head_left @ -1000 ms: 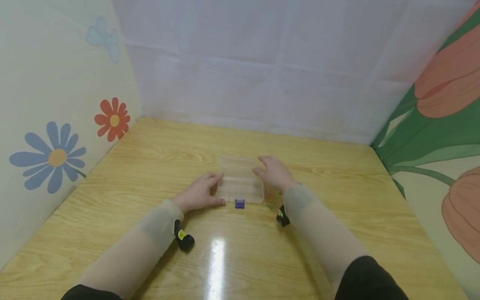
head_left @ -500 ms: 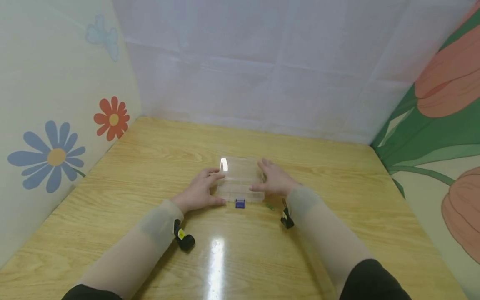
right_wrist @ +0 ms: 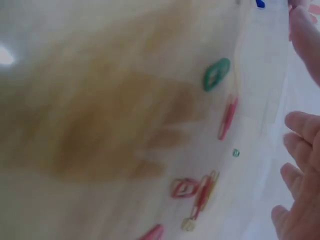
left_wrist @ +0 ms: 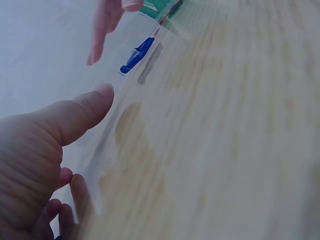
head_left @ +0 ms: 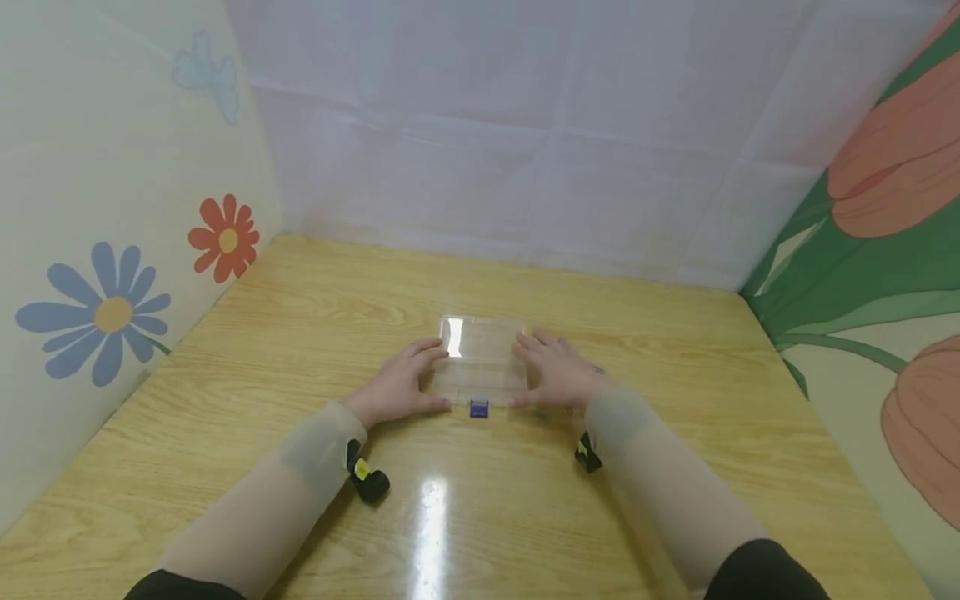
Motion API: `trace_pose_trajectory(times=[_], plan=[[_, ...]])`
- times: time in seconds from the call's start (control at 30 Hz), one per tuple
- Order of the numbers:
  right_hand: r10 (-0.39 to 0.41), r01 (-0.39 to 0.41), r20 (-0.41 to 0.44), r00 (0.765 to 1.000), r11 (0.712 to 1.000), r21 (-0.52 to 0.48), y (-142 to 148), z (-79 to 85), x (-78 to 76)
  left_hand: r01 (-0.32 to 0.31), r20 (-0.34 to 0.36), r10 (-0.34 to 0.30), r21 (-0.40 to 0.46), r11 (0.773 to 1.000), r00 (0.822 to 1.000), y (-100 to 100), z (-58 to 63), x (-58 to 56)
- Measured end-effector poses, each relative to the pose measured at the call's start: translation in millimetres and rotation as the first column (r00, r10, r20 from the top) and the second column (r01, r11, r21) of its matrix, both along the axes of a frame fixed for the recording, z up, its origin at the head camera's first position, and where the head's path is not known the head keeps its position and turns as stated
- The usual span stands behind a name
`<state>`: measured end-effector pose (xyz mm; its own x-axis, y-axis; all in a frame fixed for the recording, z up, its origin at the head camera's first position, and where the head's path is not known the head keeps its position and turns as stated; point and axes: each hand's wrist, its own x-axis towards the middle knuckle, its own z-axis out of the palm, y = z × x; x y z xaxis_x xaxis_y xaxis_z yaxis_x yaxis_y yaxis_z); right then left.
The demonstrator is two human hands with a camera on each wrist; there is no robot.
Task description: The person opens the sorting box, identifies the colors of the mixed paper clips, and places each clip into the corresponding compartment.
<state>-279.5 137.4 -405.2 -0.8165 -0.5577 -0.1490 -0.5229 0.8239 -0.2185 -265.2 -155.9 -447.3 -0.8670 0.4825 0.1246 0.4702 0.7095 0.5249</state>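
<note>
A see-through plastic box (head_left: 483, 379) sits on the table, a small blue latch (head_left: 478, 408) at its front edge. Its clear rear panel (head_left: 491, 337) carries a bright glare; whether this panel lies flat or tilts I cannot tell. My left hand (head_left: 397, 379) holds the box's left end, thumb near the front corner and fingers along the side. Around the right end lies my right hand (head_left: 558, 375), fingers spread and thumb near the front right corner. In the right wrist view its fingers are loosely extended beside the clear plastic.
Paper clips lie right of the box: a green clip (right_wrist: 216, 75), a pink clip (right_wrist: 228, 118), and a cluster with a red clip (right_wrist: 185, 188) and a yellow clip (right_wrist: 211, 190). The wooden table (head_left: 337, 292) meets a white sheet (head_left: 487, 167) at the back.
My right hand has moved slightly right and toward me; its thumb went from over the box to the front right corner. Glare appeared on the rear panel. My left hand stayed put.
</note>
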Motion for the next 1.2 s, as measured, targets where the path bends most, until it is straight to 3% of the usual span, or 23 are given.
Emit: trace_pose_trajectory(times=[0.23,0.53,1.0,1.2], plan=[[0.004,-0.004,0.004,1.0,1.0,0.015,2,1.0,9.0,-0.002,-0.01,0.003,0.015,1.0,1.0,0,-3.5,-1.8],[0.006,-0.006,-0.03,1.0,1.0,0.011,3,-4.5,7.9,0.0,-0.007,0.001,0.034,0.999,1.0,0,-6.1,-2.5],[0.001,-0.001,-0.014,1.0,1.0,0.009,3,-5.0,9.9,0.004,-0.008,-0.003,0.04,0.999,1.0,0,-6.1,-2.1],[-0.004,0.004,-0.002,1.0,0.999,-0.035,4,-1.1,12.4,0.007,-0.012,-0.006,0.051,0.999,1.0,1,-4.9,-0.8]])
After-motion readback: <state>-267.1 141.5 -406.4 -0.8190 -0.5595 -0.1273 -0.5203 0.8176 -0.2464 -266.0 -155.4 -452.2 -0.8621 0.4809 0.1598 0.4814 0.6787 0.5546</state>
